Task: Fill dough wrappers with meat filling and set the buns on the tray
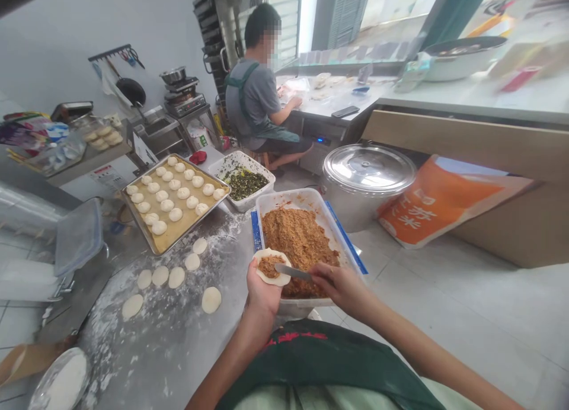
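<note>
Flour [229,229] dusts the metal table [178,362] beside you; your left hand [263,292] holds a dough round [272,280], your right hand [335,284] grips a spatula [295,272] touching its filling [267,264].

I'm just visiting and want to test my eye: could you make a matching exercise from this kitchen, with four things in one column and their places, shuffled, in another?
Things
1. Spatula
2. Buns
3. Filled wrapper
4. Greens

Places
A. In rows on the paper-lined tray
B. Inside the white tub
C. Gripped in the right hand
D. Resting on the left hand

Right pairs: 1-C, 2-A, 3-D, 4-B
</note>
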The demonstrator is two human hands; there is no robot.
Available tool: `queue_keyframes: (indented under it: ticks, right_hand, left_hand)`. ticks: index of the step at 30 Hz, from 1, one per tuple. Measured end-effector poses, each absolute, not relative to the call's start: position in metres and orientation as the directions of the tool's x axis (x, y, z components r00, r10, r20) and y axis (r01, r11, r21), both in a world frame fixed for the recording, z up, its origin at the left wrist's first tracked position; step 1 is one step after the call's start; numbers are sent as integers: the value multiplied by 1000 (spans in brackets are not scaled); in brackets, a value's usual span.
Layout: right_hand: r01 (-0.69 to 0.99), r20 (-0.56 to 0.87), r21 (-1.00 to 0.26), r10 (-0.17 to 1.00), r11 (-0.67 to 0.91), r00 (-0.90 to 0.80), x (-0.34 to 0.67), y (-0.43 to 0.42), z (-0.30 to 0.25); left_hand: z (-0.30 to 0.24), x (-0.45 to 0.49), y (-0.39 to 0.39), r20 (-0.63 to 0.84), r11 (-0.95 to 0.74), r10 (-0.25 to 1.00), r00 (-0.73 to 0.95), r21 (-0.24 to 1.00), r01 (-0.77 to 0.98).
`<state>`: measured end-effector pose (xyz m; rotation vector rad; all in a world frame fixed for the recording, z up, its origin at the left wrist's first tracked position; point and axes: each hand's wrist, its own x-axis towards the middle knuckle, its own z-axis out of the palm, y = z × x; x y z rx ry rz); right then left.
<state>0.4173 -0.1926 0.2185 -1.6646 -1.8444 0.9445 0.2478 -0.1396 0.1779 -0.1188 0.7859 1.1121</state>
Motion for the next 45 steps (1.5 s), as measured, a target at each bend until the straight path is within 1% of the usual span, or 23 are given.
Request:
queue_keyframes:
  ticks: [2, 4, 5, 7, 8, 10, 12, 15, 17, 20, 23, 25, 27, 30, 32, 34, 37, 38, 39, 40, 42, 44, 45]
  right_hand:
    - [702, -75, -712, 994, 1, -78, 412, -193, 215]
    - [665, -76, -747, 996, -26, -46, 409, -193, 212]
    - [605, -101, -795, 994, -51, -49, 409, -193, 211]
    - [402, -198, -903, 977, -149, -82, 408, -193, 210]
    - [283, -254, -935, 962, -216, -105, 407, -193, 208]
    - [89, -333, -942, 934, -324, -127, 405, -194, 205]
    - [-2, -345, -938, 933, -347, -103, 401, -195, 200]
    - [-23, -328, -944, 943, -330, -45, 397, -195, 195]
    - [-75, -374, -922, 924, -379, -76, 397, -195, 195]
    - [-228, -448, -843, 870, -488, -205, 398, -193, 198]
    - [-367, -457, -766, 849, -527, -266, 396, -194, 200]
    - [-431, -476, -706, 827, -562, -298, 391, -198, 198]
    - [-446, -500, -658, 795, -607, -344, 387, -203, 195]
    - [-396, -515, -686, 792, -610, -328, 380, -211, 191]
    - [-331, -492, -763, 831, -555, -259, 377, -212, 191]
    - [-218, -442, -850, 874, -480, -201, 378, -211, 191]
    - [26, -346, -938, 931, -345, -118, 399, -207, 194]
    - [152, -302, -945, 951, -290, -63, 412, -207, 196]
    - [312, -245, -920, 969, -235, 7, 426, -207, 197]
    - [498, -178, -846, 981, -191, 75, 442, -209, 198]
    - [816, -72, -559, 989, -147, 129, 470, -213, 196]
    - [954, -86, -276, 991, -119, 99, 489, -220, 188]
    - [976, -119, -191, 990, -101, 79, 495, -222, 183]
  left_hand:
    - [182, 252, -139, -602, 466, 768, 219, 290, -836]
    - [187, 255, -140, -590, 482, 771, 238, 298, -824]
    - [189, 255, -140, -589, 487, 771, 241, 302, -820]
    - [191, 255, -140, -591, 480, 773, 232, 305, -822]
    - [191, 255, -140, -591, 469, 776, 220, 307, -828]
    - [191, 254, -139, -590, 436, 785, 187, 313, -844]
    - [191, 253, -139, -592, 396, 793, 143, 323, -859]
    - [193, 253, -141, -584, 369, 803, 121, 328, -870]
    - [196, 254, -142, -559, 383, 815, 151, 325, -865]
    - [201, 255, -143, -516, 389, 838, 178, 336, -858]
    - [204, 254, -142, -481, 401, 852, 206, 346, -848]
    - [202, 253, -141, -486, 416, 846, 217, 349, -840]
    - [199, 250, -141, -530, 414, 827, 188, 346, -842]
    - [193, 247, -141, -597, 398, 792, 126, 349, -849]
    - [192, 246, -142, -600, 400, 792, 115, 367, -840]
    - [194, 248, -143, -581, 427, 800, 147, 380, -821]
    - [197, 248, -143, -584, 476, 792, 177, 409, -778]
    - [197, 246, -142, -592, 474, 791, 154, 434, -766]
    - [197, 244, -141, -598, 466, 792, 121, 466, -752]
    - [196, 241, -140, -600, 456, 796, 87, 498, -737]
    - [195, 237, -139, -597, 459, 799, 62, 540, -705]
    - [194, 237, -141, -604, 492, 792, 85, 550, -674]
    - [195, 239, -143, -609, 510, 787, 101, 550, -661]
